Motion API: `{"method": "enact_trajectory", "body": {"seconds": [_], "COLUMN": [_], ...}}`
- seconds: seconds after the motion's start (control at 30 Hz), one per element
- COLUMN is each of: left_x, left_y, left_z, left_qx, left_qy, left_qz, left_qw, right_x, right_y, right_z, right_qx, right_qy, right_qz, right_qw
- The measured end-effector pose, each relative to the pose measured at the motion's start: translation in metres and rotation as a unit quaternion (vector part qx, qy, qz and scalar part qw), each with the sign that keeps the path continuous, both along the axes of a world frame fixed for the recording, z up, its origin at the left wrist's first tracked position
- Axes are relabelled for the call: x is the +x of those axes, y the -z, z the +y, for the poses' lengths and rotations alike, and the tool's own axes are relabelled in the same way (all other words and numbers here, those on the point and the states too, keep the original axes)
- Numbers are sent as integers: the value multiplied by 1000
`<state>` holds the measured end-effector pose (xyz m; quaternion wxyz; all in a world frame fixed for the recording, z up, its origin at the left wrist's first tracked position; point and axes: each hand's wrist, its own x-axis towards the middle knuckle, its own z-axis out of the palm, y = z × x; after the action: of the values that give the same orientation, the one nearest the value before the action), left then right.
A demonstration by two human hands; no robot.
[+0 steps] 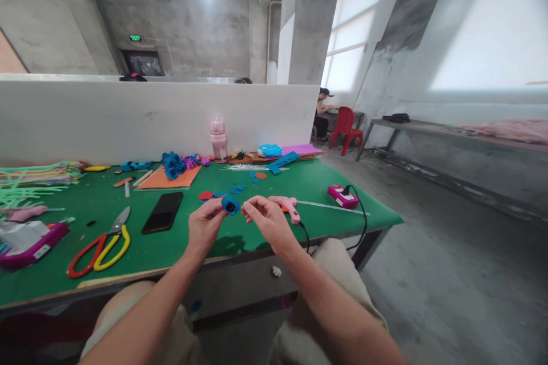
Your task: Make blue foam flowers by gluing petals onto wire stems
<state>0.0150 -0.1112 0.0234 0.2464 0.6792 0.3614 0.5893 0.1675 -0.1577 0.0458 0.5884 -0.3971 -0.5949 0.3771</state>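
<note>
Between the thumb and fingers of my left hand (204, 229) is a small rolled blue flower (230, 205), held up over the table's front part. My right hand (266, 221) is just right of it, apart from the flower, with thumb and forefinger pinched together. Whatever is in that pinch is too small to make out. A pink glue gun (291, 209) with a clear glue stick lies right of my right hand. Beyond my hands lie blue cut pieces (233, 190) and a red disc (206, 195).
Red-and-yellow-handled scissors (112, 234) and a black phone (162, 212) lie to the left. Behind them, blue flowers (172, 165) rest on an orange sheet (160, 179). A pink bottle (218, 141) stands by the white partition (171, 114). A corded power strip (343, 197) sits right.
</note>
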Motion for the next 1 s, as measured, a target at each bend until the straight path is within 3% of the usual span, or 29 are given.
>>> {"method": "enact_trajectory", "body": {"seconds": [0.3,0.63,1.0], "left_x": [-2,-1,0], "left_y": [2,4,5], "left_z": [2,2,3], "left_qx": [12,24,-18], "left_qy": [-28,-10,-13], "left_qz": [48,57,32], "left_qw": [998,998,999], "right_x": [-7,-7,-10], "right_y": [9,7,2], "right_z": [6,7,5], "right_qx": [-31,-38,-69], "right_qy": [16,52,21], "right_qz": [28,2,77], "right_qw": [999,998,994]}}
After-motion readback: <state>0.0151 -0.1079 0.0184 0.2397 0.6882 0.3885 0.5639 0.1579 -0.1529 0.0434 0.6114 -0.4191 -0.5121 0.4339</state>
